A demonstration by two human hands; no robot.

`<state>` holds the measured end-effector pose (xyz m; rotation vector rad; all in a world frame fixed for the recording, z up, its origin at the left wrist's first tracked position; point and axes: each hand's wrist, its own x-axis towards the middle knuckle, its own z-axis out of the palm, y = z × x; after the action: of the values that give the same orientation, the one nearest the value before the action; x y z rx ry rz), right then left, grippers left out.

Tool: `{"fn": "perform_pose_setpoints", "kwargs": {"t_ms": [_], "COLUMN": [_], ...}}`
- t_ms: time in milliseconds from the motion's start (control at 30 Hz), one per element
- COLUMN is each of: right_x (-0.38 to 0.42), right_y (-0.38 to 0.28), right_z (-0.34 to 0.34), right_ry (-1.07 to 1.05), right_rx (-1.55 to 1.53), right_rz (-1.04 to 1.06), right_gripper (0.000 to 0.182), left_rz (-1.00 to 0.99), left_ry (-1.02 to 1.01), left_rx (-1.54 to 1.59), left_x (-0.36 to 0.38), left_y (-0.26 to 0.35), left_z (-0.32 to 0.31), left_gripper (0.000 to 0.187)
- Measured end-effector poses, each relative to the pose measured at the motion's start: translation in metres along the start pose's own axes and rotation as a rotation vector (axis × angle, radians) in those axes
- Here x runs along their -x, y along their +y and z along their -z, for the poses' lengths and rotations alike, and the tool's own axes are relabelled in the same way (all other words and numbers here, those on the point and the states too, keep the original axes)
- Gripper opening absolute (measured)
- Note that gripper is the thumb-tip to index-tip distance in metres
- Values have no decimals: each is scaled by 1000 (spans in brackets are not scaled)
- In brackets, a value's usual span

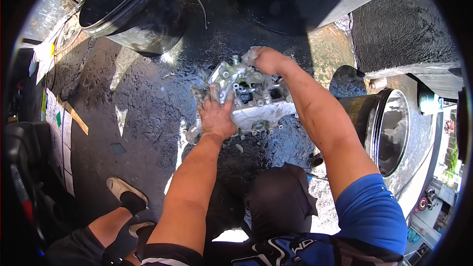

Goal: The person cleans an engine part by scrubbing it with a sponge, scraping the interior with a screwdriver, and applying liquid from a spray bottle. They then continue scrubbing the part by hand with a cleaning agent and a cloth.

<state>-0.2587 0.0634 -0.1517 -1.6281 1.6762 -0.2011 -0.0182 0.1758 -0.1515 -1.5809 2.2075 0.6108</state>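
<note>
A silver metal engine casting point(261, 113) with bolt holes and open cavities lies on the dark wet ground in front of me. My left hand point(217, 116) rests on its left part, fingers spread over the metal. At the casting's far edge, my right hand point(270, 61) is closed on a pale, wet, cloth-like thing point(250, 56), whose exact kind I cannot make out.
A black bucket point(133, 10) stands at the back left, and a large dark container point(281, 0) behind the casting. Another bucket point(392, 130) is to the right. A person's shoe point(125, 189) and leg show at lower left. Papers point(58, 138) lie at the left.
</note>
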Motion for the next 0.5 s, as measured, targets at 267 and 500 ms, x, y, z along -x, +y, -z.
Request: {"fn": "perform_pose_setpoints", "kwargs": {"t_ms": [267,500], "right_x": [6,86], "right_y": [5,27], "right_z": [-32,-61], "right_ry": [367,569], "right_rx": [138,-153], "right_rz": [-345,-178], "right_gripper": [45,35], "left_rz": [-38,-32], "left_ry": [165,276], "left_rx": [-47,252], "left_x": [0,29], "left_y": [-4,-18], "left_z": [-23,28], "left_gripper": [100,126]}}
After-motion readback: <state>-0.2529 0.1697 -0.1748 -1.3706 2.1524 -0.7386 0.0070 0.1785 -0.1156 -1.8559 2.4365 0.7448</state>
